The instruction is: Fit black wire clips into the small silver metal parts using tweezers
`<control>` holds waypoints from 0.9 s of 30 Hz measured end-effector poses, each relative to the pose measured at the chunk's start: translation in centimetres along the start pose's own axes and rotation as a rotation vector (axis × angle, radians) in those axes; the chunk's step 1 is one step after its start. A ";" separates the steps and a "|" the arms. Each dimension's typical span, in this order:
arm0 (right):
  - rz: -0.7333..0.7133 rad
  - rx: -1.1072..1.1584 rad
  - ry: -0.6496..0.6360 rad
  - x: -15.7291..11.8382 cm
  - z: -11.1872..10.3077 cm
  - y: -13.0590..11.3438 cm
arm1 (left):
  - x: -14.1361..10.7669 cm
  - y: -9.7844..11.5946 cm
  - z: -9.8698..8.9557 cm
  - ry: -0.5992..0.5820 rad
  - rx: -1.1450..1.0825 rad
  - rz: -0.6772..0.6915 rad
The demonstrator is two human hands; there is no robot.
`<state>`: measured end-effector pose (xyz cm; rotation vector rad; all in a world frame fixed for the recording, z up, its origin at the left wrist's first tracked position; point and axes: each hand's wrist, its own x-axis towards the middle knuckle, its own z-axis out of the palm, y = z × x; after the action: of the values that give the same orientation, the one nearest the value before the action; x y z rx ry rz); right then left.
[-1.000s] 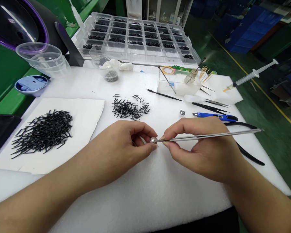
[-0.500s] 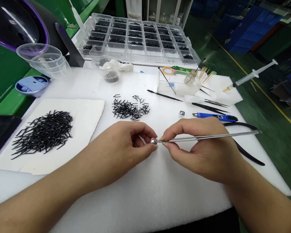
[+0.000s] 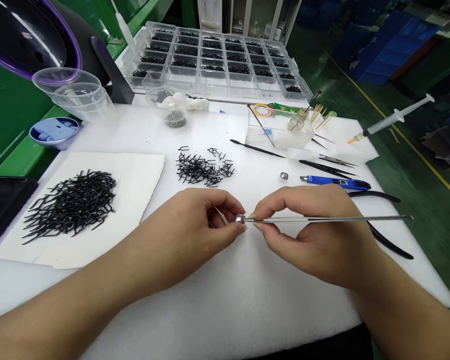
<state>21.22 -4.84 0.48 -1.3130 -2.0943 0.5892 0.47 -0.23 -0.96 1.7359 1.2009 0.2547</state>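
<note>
1. Nearest you is the white foam work surface (image 3: 247,305); both your forearms reach in over it.
2. Your left hand (image 3: 191,235) is curled, its thumb and forefinger pinching a small shiny metal piece (image 3: 240,219); that piece sits at your fingertips, near the middle of your view.
3. Your right hand (image 3: 318,240) grips a slim metal tool (image 3: 330,219) close to its tip, thumb against forefinger; the long shaft lies level across the hand and out past it; the tip points at the metal piece, though you cannot tell whether they touch.
4. To your left, a large heap of bent black pieces (image 3: 71,202) lies on a white sheet (image 3: 144,175); beyond your left hand is a smaller black cluster (image 3: 202,170).
5. Beside your right hand is a curved black handle (image 3: 390,248); just beyond the hand lie a blue knife (image 3: 335,182) and a second metal piece (image 3: 284,176).
6. Farther off stand a clear box (image 3: 260,136), a glass bottle (image 3: 297,121) and a clear cup (image 3: 153,102); a syringe (image 3: 386,121) leans at the right edge.
7. Farthest along the bench is a compartmented tray (image 3: 210,76); many compartments hold black pieces.
</note>
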 end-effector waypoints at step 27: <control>-0.050 -0.016 -0.004 0.0 0.0 0.1 | -0.2 -0.2 0.0 -0.027 -0.008 -0.037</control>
<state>21.24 -4.77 0.45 -1.2656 -2.1329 0.5547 0.25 -0.36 -1.00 1.7029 1.2101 0.2136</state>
